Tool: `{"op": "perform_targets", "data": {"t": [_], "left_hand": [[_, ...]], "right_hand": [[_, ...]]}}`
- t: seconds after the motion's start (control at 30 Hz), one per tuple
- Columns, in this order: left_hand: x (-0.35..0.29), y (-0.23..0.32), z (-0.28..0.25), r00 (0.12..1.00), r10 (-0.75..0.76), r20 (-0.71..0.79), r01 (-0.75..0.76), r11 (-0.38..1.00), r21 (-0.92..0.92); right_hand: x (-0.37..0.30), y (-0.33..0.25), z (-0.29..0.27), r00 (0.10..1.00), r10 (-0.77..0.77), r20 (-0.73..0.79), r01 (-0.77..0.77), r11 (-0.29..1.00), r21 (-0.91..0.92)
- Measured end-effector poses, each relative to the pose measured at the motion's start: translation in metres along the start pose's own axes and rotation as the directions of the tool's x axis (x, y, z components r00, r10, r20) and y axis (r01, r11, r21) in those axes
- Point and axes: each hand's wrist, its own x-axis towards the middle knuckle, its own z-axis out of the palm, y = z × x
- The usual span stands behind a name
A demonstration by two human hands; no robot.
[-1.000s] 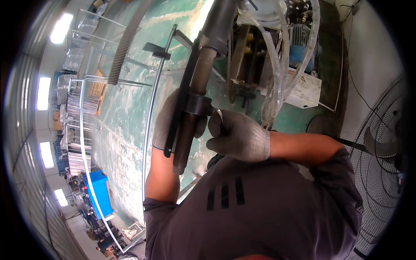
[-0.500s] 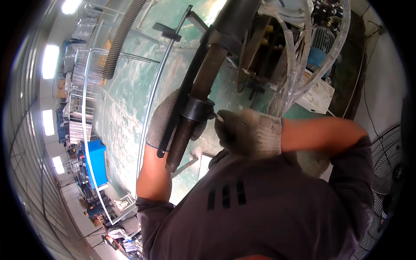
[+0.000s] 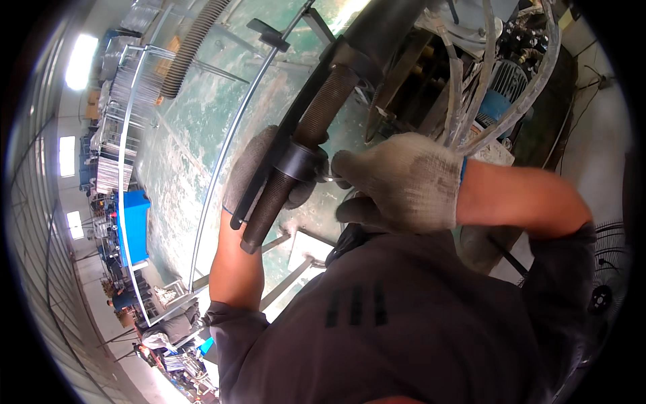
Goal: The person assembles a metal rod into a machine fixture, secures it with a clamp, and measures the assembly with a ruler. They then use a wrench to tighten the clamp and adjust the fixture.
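Dark collar sits around the threaded rod, between the thick black cylinder above and the rod's free lower end. On my feed, the gloved left hand curls round the collar and the flat black bar from behind; how firmly, I cannot tell. The gloved right hand pinches a thin metal tool at the collar's right side, though I cannot see whether its tip is seated.

What worries me is a slip: with a poorly seated tip, the right knuckles could knock the collar or rod. A slack left hand could let the collar turn with the tool, and thick gloves may dull the feel of either.

For moving, I count the bar's left edge and the metal rail beyond the left hand as limits on that side. The shirt bounds the right hand below; clear hoses hang above it. I judge the widest swing to be outward, to the right.
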Motion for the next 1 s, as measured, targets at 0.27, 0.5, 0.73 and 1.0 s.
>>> {"op": "perform_targets", "data": {"t": [0.27,0.5,0.73,1.0], "left_hand": [[-0.004,-0.001,0.011,0.991,0.12,-0.053,-0.129,0.97,-0.209],[0.001,0.015,0.005,0.98,-0.079,0.184,0.173,0.793,-0.584],[0.003,0.006,0.009,0.989,-0.03,0.148,0.106,0.833,-0.543],[-0.051,-0.012,-0.006,0.964,-0.1,-0.246,-0.054,0.834,-0.549]], "right_hand": [[0.0,0.008,0.043,0.926,-0.092,-0.367,0.068,0.995,-0.078],[-0.008,0.012,0.024,0.653,-0.312,-0.69,0.208,0.95,-0.233],[-0.024,0.012,0.046,0.558,0.104,-0.824,0.06,0.984,0.165],[-0.004,0.04,0.052,0.701,0.115,-0.704,0.097,0.962,0.254]]}}
